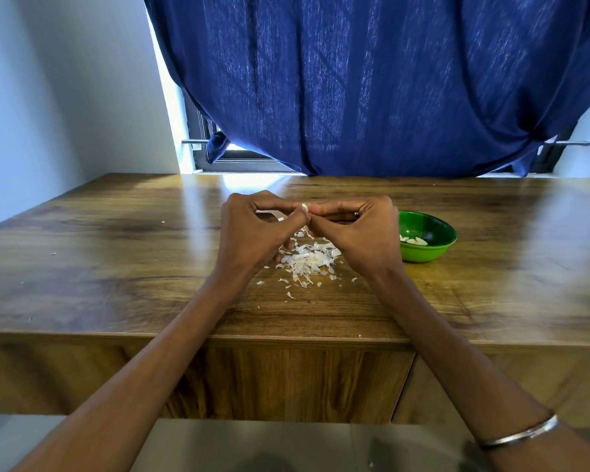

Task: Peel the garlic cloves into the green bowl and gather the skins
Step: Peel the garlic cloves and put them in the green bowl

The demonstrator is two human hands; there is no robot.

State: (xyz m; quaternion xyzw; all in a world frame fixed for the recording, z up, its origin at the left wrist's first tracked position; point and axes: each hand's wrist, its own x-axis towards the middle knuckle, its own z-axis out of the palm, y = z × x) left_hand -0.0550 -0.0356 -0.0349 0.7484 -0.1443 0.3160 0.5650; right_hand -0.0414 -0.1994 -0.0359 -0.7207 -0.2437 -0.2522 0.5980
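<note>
Wooden table (116,267), glossy grain w/ window glare; drawer fronts show under its front edge. Behind the table: dark blue curtain (372,80) over a window, white wall to its left.

Landmark = green bowl (436,253), on the table's right-centre. Peeled cloves (414,240) lie inside it, pale, near its left wall.

Garlic clove (305,208) is held up above the table, well left of the bowl. Only a small white tip shows btwn the fingertips; its long axis and pointing can't be told.

Left hand (252,229) and right hand (351,233) meet at the clove, both w/ thumb and forefinger pinching it, other fingers curled under. Right hand is just left of the bowl and hides part of its rim. Ring on a right finger, bangle (521,434) on the right forearm.

Skins (309,257) sit in a loose white heap on the table, left of the bowl and below the hands; scraps are scattered toward the front edge.
</note>
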